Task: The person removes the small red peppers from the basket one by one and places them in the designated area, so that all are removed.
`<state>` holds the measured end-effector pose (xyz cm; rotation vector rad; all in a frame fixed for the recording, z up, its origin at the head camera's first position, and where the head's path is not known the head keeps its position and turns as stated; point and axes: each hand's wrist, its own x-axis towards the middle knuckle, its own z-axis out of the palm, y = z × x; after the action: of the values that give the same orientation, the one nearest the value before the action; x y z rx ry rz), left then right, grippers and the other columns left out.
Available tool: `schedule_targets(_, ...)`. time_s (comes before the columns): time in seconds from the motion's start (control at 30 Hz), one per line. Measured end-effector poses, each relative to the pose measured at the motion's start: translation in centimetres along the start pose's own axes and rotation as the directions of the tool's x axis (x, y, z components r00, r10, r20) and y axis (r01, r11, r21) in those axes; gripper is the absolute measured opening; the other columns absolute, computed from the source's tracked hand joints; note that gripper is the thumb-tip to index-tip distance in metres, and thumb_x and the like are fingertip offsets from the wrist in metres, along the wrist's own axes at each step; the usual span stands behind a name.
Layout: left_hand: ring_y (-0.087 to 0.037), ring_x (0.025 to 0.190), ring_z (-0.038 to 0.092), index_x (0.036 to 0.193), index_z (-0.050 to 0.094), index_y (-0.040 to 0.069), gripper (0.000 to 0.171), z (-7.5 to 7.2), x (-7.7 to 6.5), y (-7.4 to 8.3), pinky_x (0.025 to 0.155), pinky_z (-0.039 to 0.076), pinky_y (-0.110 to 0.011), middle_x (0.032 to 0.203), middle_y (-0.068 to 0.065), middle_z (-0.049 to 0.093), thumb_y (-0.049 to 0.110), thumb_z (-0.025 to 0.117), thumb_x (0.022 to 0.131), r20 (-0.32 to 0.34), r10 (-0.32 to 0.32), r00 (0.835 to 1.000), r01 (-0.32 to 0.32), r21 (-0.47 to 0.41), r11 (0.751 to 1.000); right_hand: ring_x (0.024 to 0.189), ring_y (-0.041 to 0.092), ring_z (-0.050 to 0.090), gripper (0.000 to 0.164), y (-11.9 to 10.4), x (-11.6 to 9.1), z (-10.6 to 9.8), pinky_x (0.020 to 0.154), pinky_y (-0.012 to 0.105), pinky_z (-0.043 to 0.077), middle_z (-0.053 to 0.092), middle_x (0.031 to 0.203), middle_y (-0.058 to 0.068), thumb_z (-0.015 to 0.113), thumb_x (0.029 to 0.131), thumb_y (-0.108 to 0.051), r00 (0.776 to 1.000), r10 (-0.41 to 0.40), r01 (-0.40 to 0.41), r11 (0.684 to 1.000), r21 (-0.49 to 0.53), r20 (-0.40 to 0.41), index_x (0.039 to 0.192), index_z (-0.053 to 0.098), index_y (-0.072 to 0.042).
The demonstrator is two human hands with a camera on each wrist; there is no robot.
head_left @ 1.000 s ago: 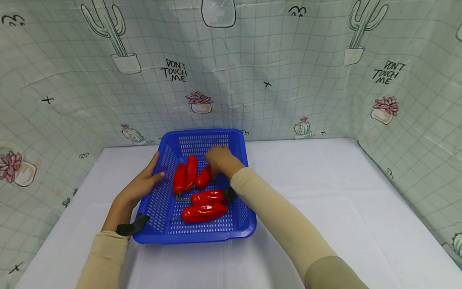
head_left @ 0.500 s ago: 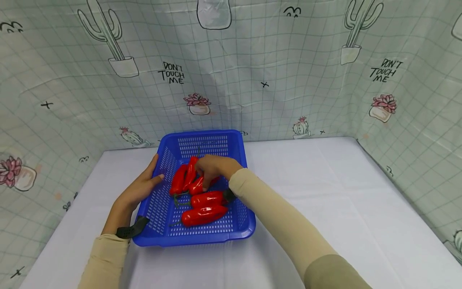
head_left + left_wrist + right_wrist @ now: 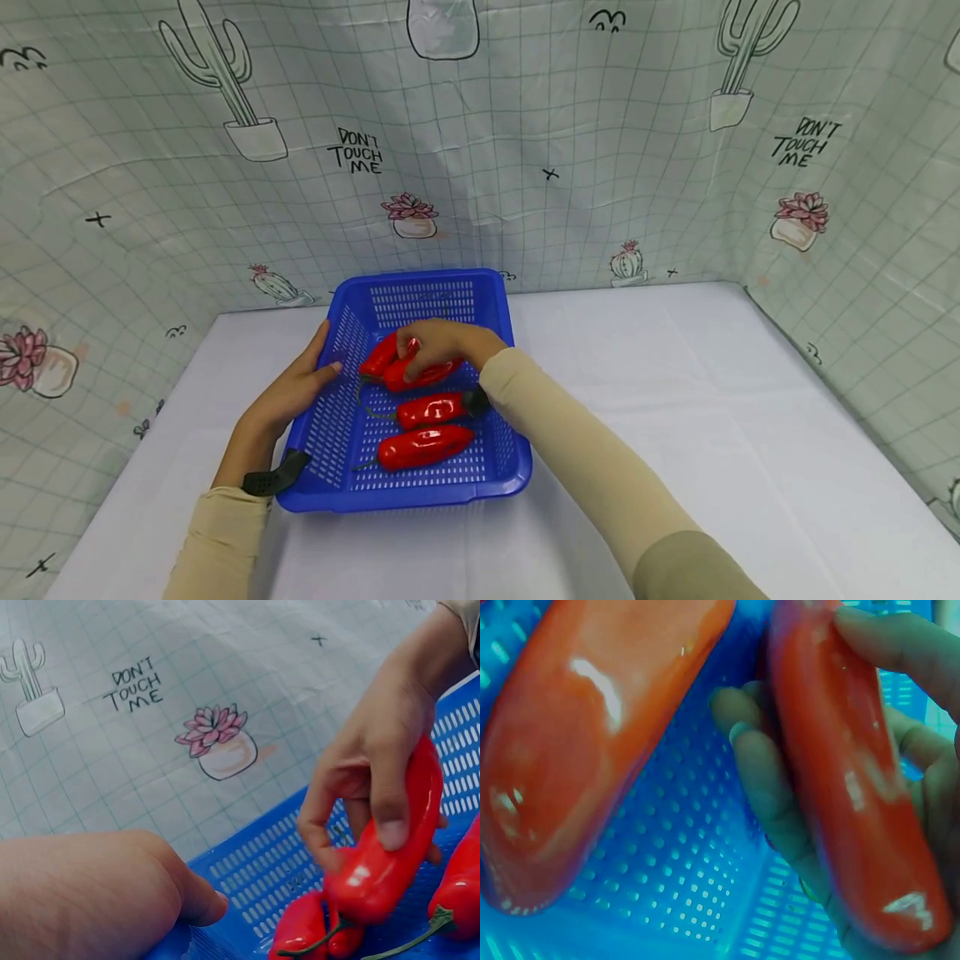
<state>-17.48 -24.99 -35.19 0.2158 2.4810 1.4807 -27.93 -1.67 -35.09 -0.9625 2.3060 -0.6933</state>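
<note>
A blue slotted plastic basket (image 3: 375, 504) holds several glossy red peppers with green stems. My left hand (image 3: 296, 379) grips its left rim, thumb over the inner side and fingers along the outside. Inside the basket, my right hand (image 3: 442, 337) holds a red pepper (image 3: 379, 881) between thumb and fingers, its stem pointing left. Close to those fingers lies another pepper (image 3: 377, 357), partly covered by the hand. Toward the front are two more peppers, a middle pepper (image 3: 431, 410) and a front pepper (image 3: 423, 447), both lying crosswise.
The basket stands on a white-covered table (image 3: 637, 400), near its back edge. A gridded cloth (image 3: 510, 125) printed with cacti hangs behind and along both sides. A black wrist strap (image 3: 277, 475) is on the left wrist, beside the basket's front left corner.
My right hand came toward me and left, took hold of a pepper, and shifted it left. The peppers at the left turned and bunched together. My left hand stays on the rim.
</note>
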Motion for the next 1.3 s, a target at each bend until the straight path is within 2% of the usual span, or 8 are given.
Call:
schedule_targets(0.2,-0.054,0.145,0.002,0.154,-0.019,0.012,0.075,0.0,0.0,0.2,0.111,0.013,-0.069,0.161,-0.023,-0.016,0.008,0.036,0.103,0.006,0.009,1.0,-0.008,-0.008,1.0,0.076,0.03,0.07,0.045,-0.1,-0.1,-0.1,0.065,0.04,0.06,0.055,0.129,0.013,0.061,0.094,-0.02,0.998,0.022,-0.038,0.951,0.306,0.054,0.139,0.058,-0.021)
schedule_targets(0.37,-0.051,0.146,-0.003,0.154,-0.019,0.012,0.076,0.0,0.0,0.2,0.113,0.007,-0.067,0.161,-0.021,-0.018,0.007,0.037,0.103,0.002,0.004,1.0,-0.004,-0.01,1.0,0.075,0.028,0.068,0.048,-0.1,-0.3,-0.2,0.063,0.042,0.06,0.05,0.134,0.016,0.052,0.098,-0.018,1.0,0.008,-0.005,0.931,0.366,-0.006,0.147,0.048,-0.022)
schedule_targets(0.5,-0.05,0.147,-0.003,0.154,-0.018,0.011,0.076,0.0,0.1,0.2,0.113,0.007,-0.067,0.162,-0.021,-0.017,0.007,0.037,0.103,-0.002,0.002,1.0,-0.002,-0.007,1.0,0.081,0.03,0.068,0.044,0.0,-0.3,-0.2,0.064,0.04,0.06,0.053,0.129,0.017,0.052,0.098,-0.015,0.997,0.018,0.007,0.939,0.345,-0.07,0.142,0.048,-0.017)
schedule_targets(0.6,-0.052,0.146,0.0,0.155,-0.018,0.012,0.076,0.1,0.1,0.3,0.112,0.011,-0.067,0.162,-0.021,-0.017,0.007,0.036,0.103,-0.004,0.002,1.0,-0.002,-0.002,1.0,0.096,0.029,0.065,0.042,0.1,0.0,-0.4,0.077,0.036,0.058,0.056,0.13,0.015,0.058,0.096,-0.017,0.989,0.011,0.018,0.98,0.197,-0.145,0.138,0.053,-0.017)
schedule_targets(0.73,-0.052,0.146,0.0,0.155,-0.018,0.011,0.076,0.1,0.1,0.4,0.112,0.01,-0.068,0.162,-0.021,-0.017,0.006,0.036,0.103,-0.003,0.003,1.0,-0.003,-0.008,1.0,0.122,0.029,0.054,0.045,0.1,0.2,-0.6,0.1,0.041,0.048,0.054,0.141,0.009,0.06,0.095,-0.02,0.976,-0.023,0.036,0.998,0.057,-0.218,0.14,0.055,-0.024)
schedule_targets(0.87,-0.049,0.147,-0.006,0.154,-0.019,0.011,0.076,0.0,0.1,0.4,0.114,0.004,-0.066,0.161,-0.02,-0.019,0.006,0.037,0.102,-0.002,0.009,1.0,-0.009,-0.021,1.0,0.127,0.027,0.054,0.038,0.0,0.1,-0.9,0.104,0.042,0.046,0.056,0.142,0.006,0.055,0.099,-0.016,0.96,-0.062,0.093,0.99,0.104,-0.272,0.136,0.061,-0.022)
schedule_targets(1.03,-0.046,0.147,-0.011,0.154,-0.018,0.01,0.076,0.0,0.1,0.4,0.115,-0.001,-0.065,0.161,-0.02,-0.02,0.005,0.037,0.102,-0.006,0.019,1.0,-0.019,-0.024,1.0,0.118,0.024,0.059,0.032,0.2,-0.1,-1.2,0.098,0.035,0.048,0.063,0.133,0.006,0.061,0.096,-0.017,0.94,-0.077,0.126,0.984,0.128,-0.332,0.127,0.068,-0.016)
schedule_targets(1.3,-0.046,0.147,-0.01,0.155,-0.018,0.011,0.075,0.1,0.1,0.2,0.115,-0.001,-0.065,0.162,-0.02,-0.018,0.005,0.036,0.102,-0.014,0.008,1.0,-0.008,-0.022,1.0,0.11,0.024,0.058,0.047,0.8,-0.7,-1.3,0.08,0.026,0.054,0.059,0.134,0.012,0.066,0.089,-0.014,0.95,-0.045,0.129,0.958,0.255,-0.31,0.136,0.062,-0.019)
